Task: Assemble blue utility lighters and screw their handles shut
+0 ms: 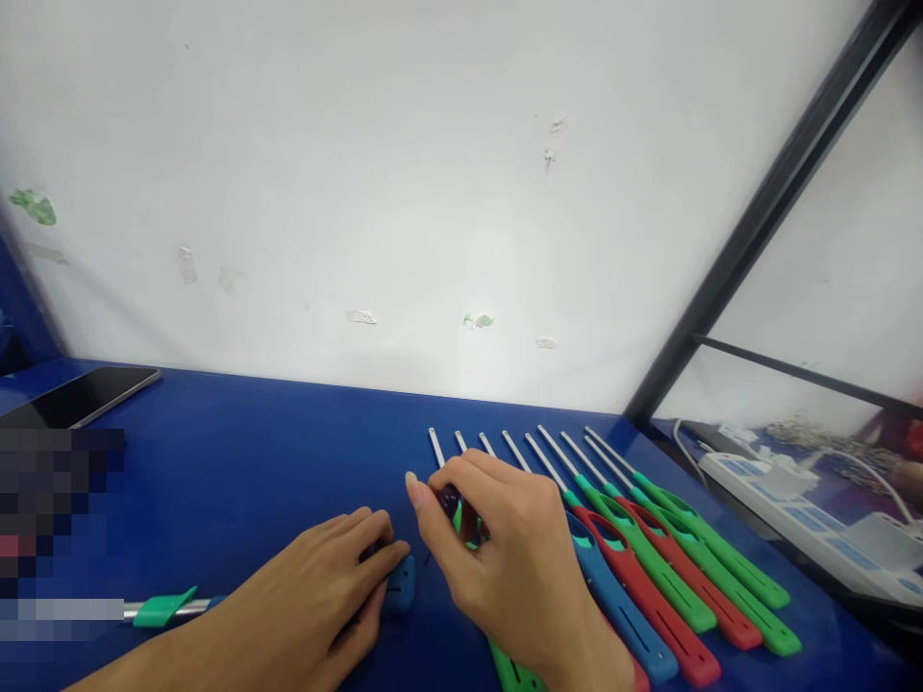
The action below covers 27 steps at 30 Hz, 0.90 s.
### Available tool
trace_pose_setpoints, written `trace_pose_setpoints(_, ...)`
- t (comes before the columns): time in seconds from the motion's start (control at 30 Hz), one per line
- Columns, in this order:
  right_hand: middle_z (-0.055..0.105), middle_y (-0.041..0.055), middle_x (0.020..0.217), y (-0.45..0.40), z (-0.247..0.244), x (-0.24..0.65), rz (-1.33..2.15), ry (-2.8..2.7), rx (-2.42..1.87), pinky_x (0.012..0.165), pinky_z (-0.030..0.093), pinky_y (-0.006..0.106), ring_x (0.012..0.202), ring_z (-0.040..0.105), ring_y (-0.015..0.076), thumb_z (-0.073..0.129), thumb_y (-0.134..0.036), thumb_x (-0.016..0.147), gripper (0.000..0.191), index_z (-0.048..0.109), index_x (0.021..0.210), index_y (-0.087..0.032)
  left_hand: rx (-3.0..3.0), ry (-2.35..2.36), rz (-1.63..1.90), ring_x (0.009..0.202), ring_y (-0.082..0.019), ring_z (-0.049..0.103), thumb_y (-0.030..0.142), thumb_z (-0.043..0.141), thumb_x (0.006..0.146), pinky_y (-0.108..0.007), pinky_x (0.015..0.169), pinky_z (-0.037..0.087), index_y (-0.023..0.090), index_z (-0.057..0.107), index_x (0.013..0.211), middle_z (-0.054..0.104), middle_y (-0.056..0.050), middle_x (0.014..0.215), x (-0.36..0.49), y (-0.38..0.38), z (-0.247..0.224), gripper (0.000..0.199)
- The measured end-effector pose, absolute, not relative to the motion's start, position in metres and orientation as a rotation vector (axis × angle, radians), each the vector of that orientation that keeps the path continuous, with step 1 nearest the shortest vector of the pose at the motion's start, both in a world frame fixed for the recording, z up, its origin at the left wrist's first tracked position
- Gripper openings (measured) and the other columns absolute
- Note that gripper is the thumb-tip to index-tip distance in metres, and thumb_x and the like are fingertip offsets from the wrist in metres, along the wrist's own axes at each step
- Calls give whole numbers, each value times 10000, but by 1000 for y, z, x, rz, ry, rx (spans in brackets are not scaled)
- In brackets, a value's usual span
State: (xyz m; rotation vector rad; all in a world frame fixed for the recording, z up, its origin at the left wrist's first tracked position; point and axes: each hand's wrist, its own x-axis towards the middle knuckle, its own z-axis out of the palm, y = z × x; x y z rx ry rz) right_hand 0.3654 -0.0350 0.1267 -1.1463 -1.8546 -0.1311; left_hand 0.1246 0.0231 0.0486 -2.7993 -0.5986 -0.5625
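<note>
My left hand (338, 577) is closed round the handle of a blue long-necked lighter (401, 584), which lies sideways on the blue table. Its handle end shows beyond my fingertips; to the left of my wrist, its metal tube carries a loose green piece (164, 607). My right hand (505, 548) is just to the right, thumb and fingers pinched on a small dark tool (448, 500), which looks like a screwdriver. Most of that tool is hidden. Beneath and beside my right hand lies a row of long-necked lighters, among them a red one (653, 601) and a green one (742, 567).
A phone (93, 394) lies at the back left of the blue table (288, 432), by a blurred-out area. A white wall (433, 192) rises behind. At the right stand a black metal post (750, 221) and a white power strip (808, 519) with cables.
</note>
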Motion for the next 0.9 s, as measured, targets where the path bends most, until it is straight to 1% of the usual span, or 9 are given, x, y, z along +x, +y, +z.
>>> trace_pose_setpoints(0.07, 555, -92, 752, -35, 126, 365, -136, -1858, -1150, 620, 367, 310, 624, 483, 107, 692, -246, 1252, 439, 548, 839, -267, -2790, -595, -557, 1220, -322, 996, 173, 431, 1201, -510, 1093, 847, 248, 912, 1561, 964, -112, 1358, 124, 22, 49, 606)
trace_pose_setpoints(0.23, 560, -92, 755, -35, 126, 365, -152, -1866, -1153, 625, 366, 317, 624, 497, 110, 698, -248, 1248, 437, 540, 841, -271, -2773, -591, -539, 1321, -323, 989, 175, 452, 1197, -491, 1136, 828, 245, 904, 1589, 971, -108, 1442, 121, 24, 49, 602)
trace_pose_setpoints(0.53, 577, -86, 753, -35, 124, 365, -154, -1870, -1160, 616, 358, 322, 624, 511, 114, 702, -241, 1244, 443, 525, 839, -273, -2767, -587, -521, 1354, -329, 982, 171, 461, 1187, -504, 1153, 822, 245, 893, 1621, 968, -104, 1470, 120, 26, 46, 617)
trace_pose_setpoints(0.7, 576, -87, 757, -36, 124, 366, -143, -1868, -1159, 623, 359, 327, 629, 503, 112, 705, -257, 1252, 443, 543, 840, -268, -2787, -597, -520, 1329, -329, 986, 183, 465, 1197, -505, 1142, 827, 259, 895, 1611, 970, -97, 1453, 119, 24, 45, 602)
trace_pose_setpoints(0.9, 598, -82, 755, -36, 125, 365, -133, -1874, -1165, 622, 356, 325, 631, 524, 111, 723, -271, 1250, 440, 575, 836, -263, -2822, -621, -523, 1400, -345, 965, 191, 511, 1201, -512, 1204, 806, 266, 865, 1668, 950, -102, 1543, 117, 28, 42, 590)
